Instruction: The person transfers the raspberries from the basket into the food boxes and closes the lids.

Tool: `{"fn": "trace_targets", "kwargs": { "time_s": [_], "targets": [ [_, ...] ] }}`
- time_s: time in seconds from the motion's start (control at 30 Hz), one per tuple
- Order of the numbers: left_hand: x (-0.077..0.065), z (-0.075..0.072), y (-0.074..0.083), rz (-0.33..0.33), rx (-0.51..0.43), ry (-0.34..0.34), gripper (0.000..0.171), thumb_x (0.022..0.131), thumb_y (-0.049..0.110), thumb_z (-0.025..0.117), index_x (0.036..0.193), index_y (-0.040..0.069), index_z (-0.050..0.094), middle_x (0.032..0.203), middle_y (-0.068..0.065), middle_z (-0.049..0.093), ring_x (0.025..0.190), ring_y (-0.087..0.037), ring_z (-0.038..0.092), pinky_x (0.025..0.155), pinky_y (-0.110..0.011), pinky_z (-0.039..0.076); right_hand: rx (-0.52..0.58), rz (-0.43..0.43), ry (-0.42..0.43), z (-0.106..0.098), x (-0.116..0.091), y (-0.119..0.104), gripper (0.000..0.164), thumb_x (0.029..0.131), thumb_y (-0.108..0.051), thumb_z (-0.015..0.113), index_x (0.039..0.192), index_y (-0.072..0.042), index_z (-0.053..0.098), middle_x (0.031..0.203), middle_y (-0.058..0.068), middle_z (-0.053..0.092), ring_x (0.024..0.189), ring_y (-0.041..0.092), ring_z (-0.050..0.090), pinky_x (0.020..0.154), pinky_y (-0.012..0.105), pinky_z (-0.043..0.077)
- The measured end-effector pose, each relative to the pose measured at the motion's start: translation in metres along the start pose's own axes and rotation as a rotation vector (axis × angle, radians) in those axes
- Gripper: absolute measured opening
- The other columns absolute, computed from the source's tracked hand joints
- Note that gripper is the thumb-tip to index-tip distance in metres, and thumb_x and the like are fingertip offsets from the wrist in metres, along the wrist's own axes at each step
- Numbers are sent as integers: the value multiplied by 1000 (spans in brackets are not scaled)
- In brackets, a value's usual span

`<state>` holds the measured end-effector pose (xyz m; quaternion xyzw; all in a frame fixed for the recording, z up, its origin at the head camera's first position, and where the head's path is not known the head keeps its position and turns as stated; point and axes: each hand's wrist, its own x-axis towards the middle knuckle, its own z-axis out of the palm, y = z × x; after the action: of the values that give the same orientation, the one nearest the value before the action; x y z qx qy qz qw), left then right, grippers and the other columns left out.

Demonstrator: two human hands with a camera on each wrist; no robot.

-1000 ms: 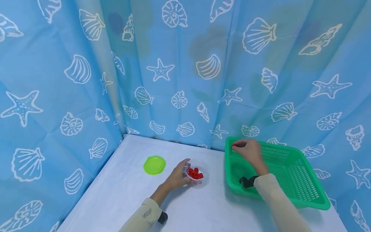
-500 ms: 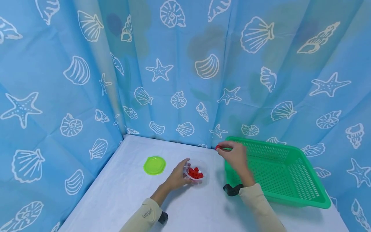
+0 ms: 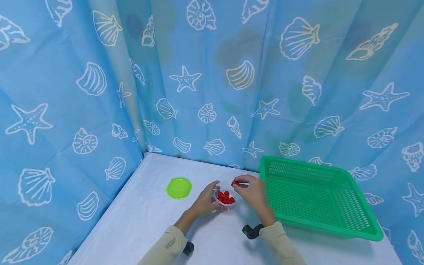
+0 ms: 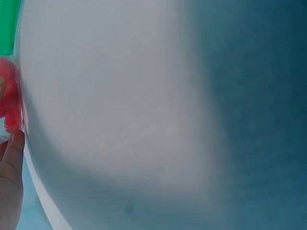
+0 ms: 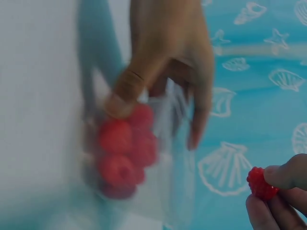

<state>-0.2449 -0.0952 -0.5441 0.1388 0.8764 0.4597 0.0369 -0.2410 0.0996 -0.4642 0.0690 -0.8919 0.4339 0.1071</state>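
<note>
My left hand grips the side of a clear plastic container standing on the white table. Several red raspberries lie inside it; the right wrist view shows them heaped, one with its hollow end facing out. Between the thumb and fingers of my right hand a single raspberry is pinched, just beyond the container's right rim. In the left wrist view only a bit of the left hand and some raspberries show at the left edge.
A green slotted plastic basket stands on the right of the table. Left of the container lies a bright green lid. A blue curtain with shell and starfish prints hangs behind and on the left.
My right hand has come left from over the green basket to beside the container, carrying the raspberry. The left hand has kept its hold on the container.
</note>
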Motion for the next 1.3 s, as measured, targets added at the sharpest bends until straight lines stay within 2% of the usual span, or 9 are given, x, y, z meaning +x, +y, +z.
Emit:
{"fn": "trace_targets", "kwargs": {
  "time_s": [0.17,0.3,0.43,0.57,0.8,1.13,1.3],
  "targets": [
    [0,1,0,8,34,10,97,73,17,87,151,14,30,136,-4,51,128,-24,47,95,-36,51,-16,14,-36,16,-8,2,29,76,-11,83,103,-13,75,102,2,71,93,22,68,76,34,58],
    [2,2,-2,7,28,13,97,72,16,87,151,15,30,137,-4,51,128,-24,47,95,-37,51,7,-3,-41,26,-9,6,26,77,-6,81,102,-10,75,101,5,71,93,23,68,75,35,58],
    [3,1,-3,8,19,8,96,73,15,86,151,15,30,138,-3,50,129,-23,46,97,-37,50,19,11,-40,32,-10,10,24,77,-6,81,100,-11,75,100,4,70,93,22,68,75,35,58],
    [2,1,-3,11,10,2,96,73,14,86,151,15,30,138,-4,50,129,-23,46,95,-36,50,12,5,-48,35,-11,14,24,77,-6,81,100,-11,75,100,4,71,92,23,68,75,35,58],
    [2,0,-4,19,16,-3,95,74,12,86,151,15,30,138,-5,50,130,-25,46,96,-37,50,13,-17,-70,39,-12,20,24,79,-4,79,103,-5,75,100,7,72,91,24,69,75,34,58],
    [2,0,-6,8,-10,3,96,72,12,86,151,17,31,137,-4,50,130,-24,46,94,-35,51,-5,-35,-68,44,-13,19,27,77,-3,80,103,-5,74,101,6,70,92,24,68,76,36,58],
    [3,1,-3,6,23,5,97,72,13,87,151,15,31,137,-5,50,128,-24,47,93,-36,52,-5,-17,-69,42,-12,19,25,77,-4,81,101,-6,74,101,5,70,93,23,68,77,35,58]
  ]
}}
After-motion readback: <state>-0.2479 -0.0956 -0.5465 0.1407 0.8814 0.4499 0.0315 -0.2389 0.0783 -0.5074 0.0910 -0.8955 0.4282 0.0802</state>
